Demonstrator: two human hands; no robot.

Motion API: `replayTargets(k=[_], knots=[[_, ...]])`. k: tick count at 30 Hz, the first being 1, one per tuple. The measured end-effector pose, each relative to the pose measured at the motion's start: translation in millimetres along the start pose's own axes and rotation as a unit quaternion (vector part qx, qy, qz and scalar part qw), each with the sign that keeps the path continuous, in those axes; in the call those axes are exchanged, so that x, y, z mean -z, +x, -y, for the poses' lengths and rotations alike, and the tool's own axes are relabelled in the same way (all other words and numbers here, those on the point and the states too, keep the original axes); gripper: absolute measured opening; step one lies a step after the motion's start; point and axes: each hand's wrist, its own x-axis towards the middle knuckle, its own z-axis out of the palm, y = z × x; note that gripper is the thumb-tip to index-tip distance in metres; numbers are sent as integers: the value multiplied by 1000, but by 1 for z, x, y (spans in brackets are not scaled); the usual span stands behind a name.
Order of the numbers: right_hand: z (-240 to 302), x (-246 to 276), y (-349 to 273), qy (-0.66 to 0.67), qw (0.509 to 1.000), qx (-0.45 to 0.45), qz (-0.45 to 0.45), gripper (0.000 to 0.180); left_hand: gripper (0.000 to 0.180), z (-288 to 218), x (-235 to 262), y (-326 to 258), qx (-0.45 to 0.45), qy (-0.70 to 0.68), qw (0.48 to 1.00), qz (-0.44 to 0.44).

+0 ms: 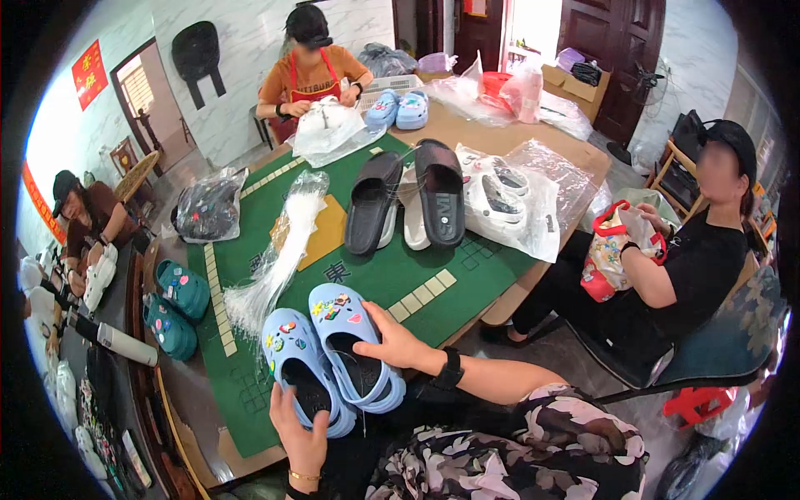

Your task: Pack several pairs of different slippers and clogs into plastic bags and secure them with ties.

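Just over the near edge of the table I have a pair of light blue clogs [333, 354] with dark insoles and colourful charms on their toes. My left hand [298, 433] grips the left clog near its heel, fingers along the outer side and thumb by the opening. My right hand [390, 337] is closed around the right clog, its thumb reaching into the opening. A thin clear thread hangs under the heels. Beyond the toes lies a bundle of clear plastic strands [292, 225], spread loosely at its near end.
Black slides [373, 204] with white footwear under them lie on the green mat [250, 417]. Nearby are teal clogs [171, 325], a bagged dark pair [210, 207], white bagged clogs [508, 204] and another blue pair [397, 110]. Other people sit around the table, one holding a patterned bag [612, 258].
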Motion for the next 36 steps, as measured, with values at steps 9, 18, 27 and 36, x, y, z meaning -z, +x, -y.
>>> replayTargets(k=[9, 18, 27, 36], knots=[[70, 19, -25, -156, 967, 199, -18, 58, 26, 5, 21, 7, -149, 62, 986, 43], [91, 10, -22, -318, 878, 269, 234, 21, 24, -2, 28, 16, -115, -2, 992, 60], [94, 5, -14, -91, 983, 161, 0, 11, 16, 13, 47, 81, 47, -123, 991, -22], [68, 21, -44, -50, 992, 103, -45, 11, 73, 84, 14, 217, 267, -369, 891, 8]])
